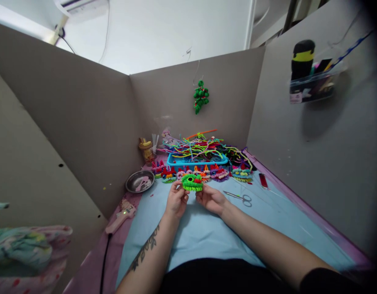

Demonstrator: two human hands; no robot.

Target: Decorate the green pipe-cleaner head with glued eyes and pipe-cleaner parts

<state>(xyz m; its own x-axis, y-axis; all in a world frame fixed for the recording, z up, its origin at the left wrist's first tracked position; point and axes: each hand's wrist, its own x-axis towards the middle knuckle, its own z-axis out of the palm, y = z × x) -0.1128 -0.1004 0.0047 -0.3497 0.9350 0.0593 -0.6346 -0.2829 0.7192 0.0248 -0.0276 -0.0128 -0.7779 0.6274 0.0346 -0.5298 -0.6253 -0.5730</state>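
Note:
Between my two hands, above the light blue cloth, is a green pipe-cleaner animal head (190, 183) with a black-and-yellow eye and a red bit at its right end. My left hand (176, 199) pinches its left end between thumb and fingers. At the other end, my right hand (210, 198) grips the lower right corner, its fingers curled beneath. Just behind stands a row of similar heads in other colours, among them a purple and red one (219, 174) and a teal and yellow one (242, 174). Scissors (242, 197) lie right of my right hand.
A blue tray (172, 161) heaped with pipe cleaners (200, 147) stands at the back. On the left are a metal bowl (130, 188) and a pink glue gun (122, 218) with a black cord. A red-handled tool (263, 180) lies right. Grey panels (188, 94) enclose the table.

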